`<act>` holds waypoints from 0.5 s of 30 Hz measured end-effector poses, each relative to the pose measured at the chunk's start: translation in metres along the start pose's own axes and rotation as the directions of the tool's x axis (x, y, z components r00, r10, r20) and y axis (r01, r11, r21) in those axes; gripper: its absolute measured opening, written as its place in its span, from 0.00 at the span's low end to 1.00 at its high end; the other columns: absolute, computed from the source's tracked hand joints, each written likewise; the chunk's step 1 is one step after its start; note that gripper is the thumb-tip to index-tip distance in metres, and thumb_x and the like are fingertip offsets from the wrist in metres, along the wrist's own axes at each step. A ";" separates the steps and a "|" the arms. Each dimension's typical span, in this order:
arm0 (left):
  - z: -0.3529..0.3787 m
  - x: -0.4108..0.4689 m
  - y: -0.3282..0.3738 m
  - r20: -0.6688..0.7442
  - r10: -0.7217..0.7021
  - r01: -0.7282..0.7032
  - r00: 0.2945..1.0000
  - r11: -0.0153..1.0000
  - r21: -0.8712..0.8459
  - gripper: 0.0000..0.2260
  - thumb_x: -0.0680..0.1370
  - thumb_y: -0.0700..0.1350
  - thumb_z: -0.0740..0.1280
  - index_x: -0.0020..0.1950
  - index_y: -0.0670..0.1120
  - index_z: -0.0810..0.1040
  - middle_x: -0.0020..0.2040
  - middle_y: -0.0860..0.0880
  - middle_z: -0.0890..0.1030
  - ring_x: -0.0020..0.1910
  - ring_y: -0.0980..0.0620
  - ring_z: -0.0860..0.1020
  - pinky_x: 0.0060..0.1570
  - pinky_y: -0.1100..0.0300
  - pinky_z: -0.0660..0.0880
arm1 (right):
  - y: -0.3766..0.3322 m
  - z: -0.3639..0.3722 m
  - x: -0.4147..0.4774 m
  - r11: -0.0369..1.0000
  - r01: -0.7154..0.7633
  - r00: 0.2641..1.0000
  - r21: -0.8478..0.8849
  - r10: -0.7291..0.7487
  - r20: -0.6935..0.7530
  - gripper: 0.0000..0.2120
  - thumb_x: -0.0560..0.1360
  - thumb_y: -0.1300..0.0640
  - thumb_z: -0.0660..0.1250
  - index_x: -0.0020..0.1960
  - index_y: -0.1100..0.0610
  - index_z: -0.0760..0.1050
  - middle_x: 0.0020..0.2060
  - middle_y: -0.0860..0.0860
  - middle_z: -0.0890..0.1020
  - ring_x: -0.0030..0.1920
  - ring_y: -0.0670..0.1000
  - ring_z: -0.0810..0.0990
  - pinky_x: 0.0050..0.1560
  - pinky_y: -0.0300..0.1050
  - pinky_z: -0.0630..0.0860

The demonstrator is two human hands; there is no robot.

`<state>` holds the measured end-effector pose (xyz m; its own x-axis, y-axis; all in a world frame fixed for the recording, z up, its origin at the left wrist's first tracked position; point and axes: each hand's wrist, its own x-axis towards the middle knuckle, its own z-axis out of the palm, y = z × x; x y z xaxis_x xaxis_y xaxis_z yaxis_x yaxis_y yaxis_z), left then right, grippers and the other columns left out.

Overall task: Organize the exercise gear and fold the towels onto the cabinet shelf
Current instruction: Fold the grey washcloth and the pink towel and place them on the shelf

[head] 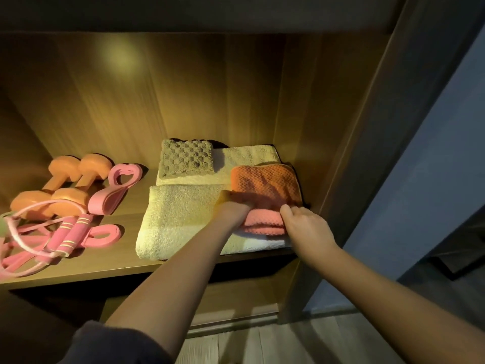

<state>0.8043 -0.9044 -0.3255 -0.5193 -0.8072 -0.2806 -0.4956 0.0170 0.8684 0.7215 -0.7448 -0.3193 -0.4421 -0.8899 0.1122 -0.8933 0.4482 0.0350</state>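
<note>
Hands, left (235, 209) and right (305, 227), grip pink towel (266, 186) just beside cabinet wall (312, 122)

The fingers of the left hand (236, 207) vanish between the orange towel (267, 182) and the pink towel (262, 222), so their hold cannot be told. The right hand (307, 224) hides its own fingertips at the pink towel's right end. Beneath the grip, a white towel (262, 244) shows only its front strip. Far left of the grip, the jump rope (63, 232) runs off the picture's edge beside a blurred green shape (3, 224), too cropped to name.
</note>
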 end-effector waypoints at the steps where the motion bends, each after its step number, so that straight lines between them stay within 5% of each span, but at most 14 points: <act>1: 0.001 -0.003 -0.003 -0.023 0.069 -0.064 0.997 0.985 0.162 0.22 0.75 0.54 0.71 0.60 0.44 0.68 0.48 0.51 0.77 0.44 0.51 0.75 0.38 0.66 0.70 | 0.001 0.001 0.000 0.999 -0.004 0.999 0.036 0.002 0.041 0.17 0.74 0.59 0.69 0.58 0.54 0.66 0.54 0.53 0.78 0.53 0.54 0.77 0.45 0.45 0.72; 4: -0.002 -0.010 -0.009 0.003 0.289 -0.222 0.957 0.728 0.649 0.24 0.78 0.58 0.61 0.63 0.40 0.74 0.70 0.41 0.69 0.62 0.43 0.73 0.52 0.56 0.74 | 0.002 -0.007 0.009 0.976 -0.054 0.998 0.213 0.055 0.003 0.12 0.75 0.57 0.62 0.58 0.54 0.67 0.54 0.54 0.77 0.52 0.56 0.77 0.43 0.47 0.70; 7: -0.001 -0.012 -0.015 0.129 0.518 -0.416 0.845 0.486 0.769 0.28 0.80 0.55 0.53 0.76 0.42 0.62 0.81 0.47 0.50 0.78 0.47 0.55 0.71 0.46 0.63 | -0.005 -0.013 0.030 0.977 -0.056 0.995 0.205 0.070 -0.065 0.14 0.79 0.57 0.57 0.62 0.60 0.73 0.52 0.58 0.80 0.51 0.60 0.79 0.45 0.49 0.71; 10: 0.005 -0.007 -0.030 0.280 0.492 -0.518 0.824 0.455 0.724 0.29 0.83 0.54 0.49 0.81 0.46 0.46 0.81 0.49 0.44 0.79 0.53 0.43 0.77 0.49 0.49 | -0.013 -0.004 0.052 0.993 -0.035 0.985 0.111 0.015 0.174 0.17 0.82 0.54 0.53 0.61 0.62 0.75 0.61 0.61 0.78 0.59 0.61 0.77 0.53 0.49 0.72; 12: 0.005 0.000 -0.039 0.274 0.481 -0.500 0.833 0.440 0.746 0.29 0.83 0.55 0.48 0.81 0.47 0.45 0.81 0.48 0.41 0.79 0.53 0.41 0.78 0.50 0.47 | -0.012 0.011 0.058 0.993 -0.075 0.958 0.092 0.047 0.283 0.27 0.83 0.49 0.47 0.77 0.63 0.57 0.77 0.59 0.57 0.76 0.59 0.59 0.73 0.53 0.60; 13: 0.005 0.003 -0.041 0.269 0.481 -0.491 0.835 0.427 0.760 0.30 0.82 0.56 0.48 0.81 0.46 0.44 0.81 0.48 0.41 0.79 0.53 0.41 0.78 0.51 0.46 | -0.011 0.017 0.059 0.992 -0.094 0.956 0.080 0.067 0.284 0.30 0.83 0.47 0.47 0.79 0.62 0.47 0.79 0.58 0.47 0.79 0.59 0.50 0.77 0.55 0.52; 15: 0.006 0.007 -0.045 0.260 0.481 -0.478 0.837 0.413 0.775 0.30 0.82 0.57 0.47 0.81 0.46 0.43 0.80 0.48 0.40 0.79 0.54 0.40 0.76 0.52 0.43 | -0.008 0.024 0.058 0.993 -0.109 0.952 0.050 0.089 0.294 0.32 0.83 0.46 0.47 0.79 0.62 0.43 0.79 0.59 0.44 0.79 0.60 0.47 0.77 0.58 0.52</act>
<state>0.8188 -0.9076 -0.3685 -0.8543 -0.5142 0.0765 -0.4960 0.8503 0.1758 0.7014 -0.8019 -0.3371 -0.5243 -0.8319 -0.1818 -0.8430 0.5373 -0.0273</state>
